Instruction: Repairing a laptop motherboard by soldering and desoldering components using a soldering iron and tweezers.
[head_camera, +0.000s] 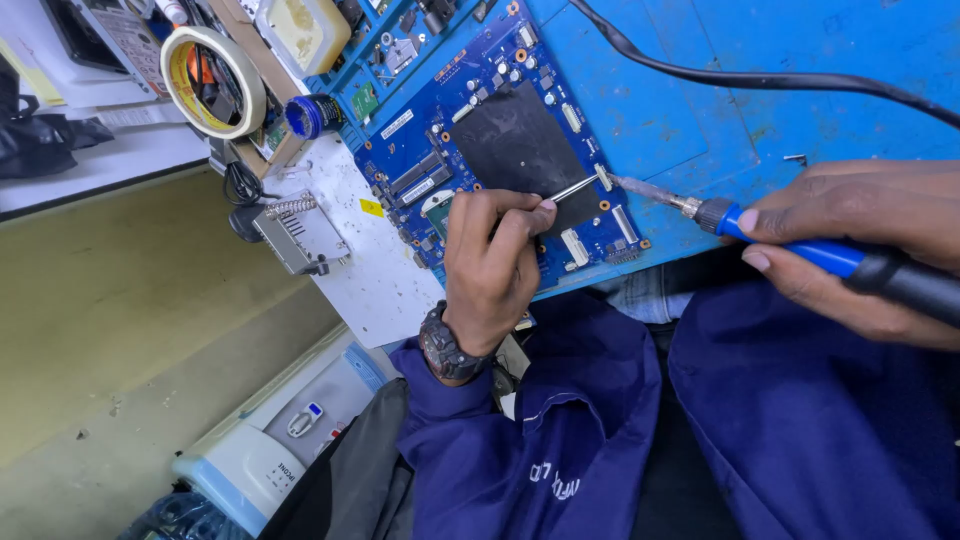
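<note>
A blue work mat (700, 110) covers the bench, with a blue circuit board (500, 140) lying at its 9 o'clock side. The left hand (490, 265) pinches tweezers (572, 189) over the board's lower edge. The right hand (860, 245) grips a soldering iron (800, 245), its tip meeting the tweezers at a white connector (603, 177). Judging by this, the joint is mid-work. The joint itself is too small to read; the iron's rear is cut off at 3 o'clock.

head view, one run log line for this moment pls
left hand: holds tweezers on circuit board | right hand: holds soldering iron, tip by tweezers at white connector | board on blue mat
</note>
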